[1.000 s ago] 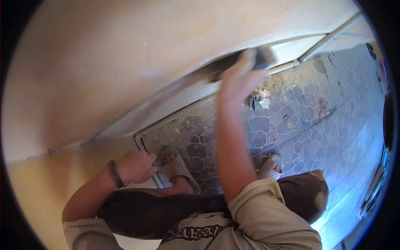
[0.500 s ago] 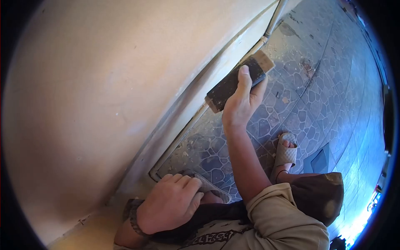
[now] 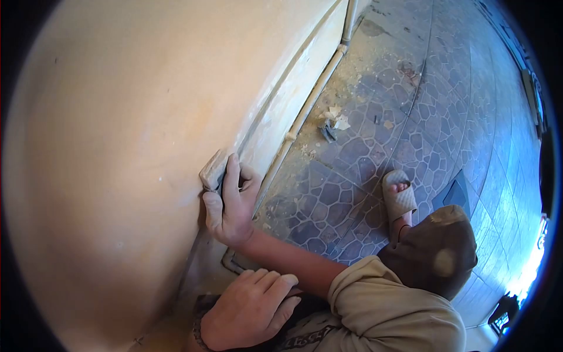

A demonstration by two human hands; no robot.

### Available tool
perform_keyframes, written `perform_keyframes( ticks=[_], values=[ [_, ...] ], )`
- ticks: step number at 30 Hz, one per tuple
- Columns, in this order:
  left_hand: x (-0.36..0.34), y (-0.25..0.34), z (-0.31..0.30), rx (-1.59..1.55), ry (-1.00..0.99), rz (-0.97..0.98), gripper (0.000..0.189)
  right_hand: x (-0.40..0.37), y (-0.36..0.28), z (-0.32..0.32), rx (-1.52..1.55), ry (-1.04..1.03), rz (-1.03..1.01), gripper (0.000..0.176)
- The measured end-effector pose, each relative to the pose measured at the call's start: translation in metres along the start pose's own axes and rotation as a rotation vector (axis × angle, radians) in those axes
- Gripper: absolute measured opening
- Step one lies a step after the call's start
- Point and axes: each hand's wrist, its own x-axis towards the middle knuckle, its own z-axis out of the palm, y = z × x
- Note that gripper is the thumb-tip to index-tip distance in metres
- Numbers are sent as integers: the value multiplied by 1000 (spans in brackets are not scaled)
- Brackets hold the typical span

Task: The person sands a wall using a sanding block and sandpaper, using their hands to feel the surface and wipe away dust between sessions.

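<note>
My right hand grips a wooden sanding block wrapped in dark sandpaper. The block is against the beige wall, just above the ledge along its lower part. My fingers and thumb press around its sides, and much of the dark wrap is hidden behind them. Lower down, near my body, my left hand is loosely closed with its back toward me. Nothing shows in it, and its palm is hidden. A bracelet circles that wrist.
A pipe runs along the foot of the wall. Dust and scraps of debris lie on the stone-patterned floor. My sandaled foot and knee are at right, beside a dark flat piece on the floor.
My right hand has carried the sanding block down and left from above the pipe to the wall. My left hand has shifted slightly right and down, and the view has shifted.
</note>
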Motion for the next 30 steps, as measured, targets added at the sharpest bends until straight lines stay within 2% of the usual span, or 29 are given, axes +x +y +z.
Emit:
perform_keyframes(
  ticks=[1, 3, 4, 6, 8, 9, 11, 14, 15, 16, 19, 20, 22, 25, 27, 28, 30],
  values=[
    [1, 3, -2, 6, -12, -14, 28, 9, 2, -4, 42, -24, -48, 64],
    [-1, 7, -2, 6, -43, -75, 29, 67, 32, -9, -305, 19, 164, 61],
    [-2, 7, 0, 2, -47, -81, 30, 113, 58, -10, -182, 122, 225, 59],
    [2, 8, 0, 10, -52, -73, 31, 128, 73, -9, -154, 168, 214, 56],
    [6, 8, -4, -83, -81, -7, 32, 77, 42, -4, -339, 68, 56, 54],
    [10, 7, -5, -131, -98, 29, 33, 42, 12, 3, -26, 109, 190, 54],
    [16, 9, -11, -89, -84, 26, 33, -19, -4, 6, 6, 71, 146, 57],
    [7, 8, -11, -65, -49, -5, 32, 43, 48, -3, -178, 27, 69, 60],
    [3, 7, -7, -63, -29, -25, 32, 91, 63, -9, -257, 84, 159, 58],
    [0, 9, -3, -63, -25, -42, 31, 140, 76, -17, 5, 98, 472, 55],
    [-1, 19, -5, -61, -17, -47, 30, 87, 37, -3, -160, 78, 270, 54],
    [2, 22, -8, -66, -4, -27, 30, 39, 16, 5, -293, 44, 32, 55],
    [5, 28, -13, -49, 40, -37, 29, -38, -27, 6, 159, -10, 152, 53],
    [-10, 27, -21, -34, 138, -181, 29, 24, 19, 4, -98, 29, 70, 51],
    [-29, 25, -16, -69, 192, -324, 29, 110, 60, -2, -201, 169, 165, 52],
    [-32, 30, -12, -65, 248, -405, 27, 103, 56, -3, -289, 136, 81, 53],
    [-27, 39, -13, -55, 263, -371, 27, 87, 35, -6, -426, 84, -115, 55]
  ],
)
